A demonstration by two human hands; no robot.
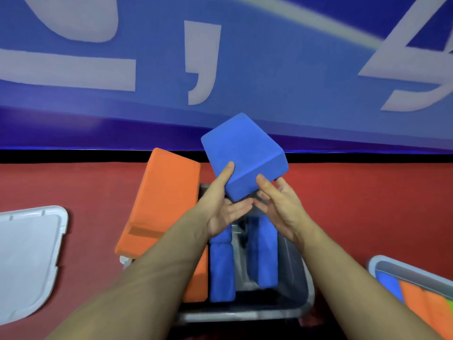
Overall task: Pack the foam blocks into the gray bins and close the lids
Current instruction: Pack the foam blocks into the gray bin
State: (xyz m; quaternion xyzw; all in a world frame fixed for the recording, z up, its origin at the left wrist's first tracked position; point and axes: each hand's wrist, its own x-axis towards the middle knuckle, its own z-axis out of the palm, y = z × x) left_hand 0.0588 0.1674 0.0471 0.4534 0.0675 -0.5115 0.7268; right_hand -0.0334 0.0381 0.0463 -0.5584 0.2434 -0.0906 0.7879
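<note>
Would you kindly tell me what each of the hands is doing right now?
Left hand: holding the blue foam block, thumb on its face.
Right hand: holding the same block from the other side.

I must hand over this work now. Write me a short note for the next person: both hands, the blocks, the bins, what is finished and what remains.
Left hand and right hand together hold a blue block above the gray bin.
Two blue blocks stand inside it; orange blocks lean at its left edge.
The second bin, at right, holds blocks, lid off.
White lid lies at left.
Left: seat the blocks, close both lids.
</note>
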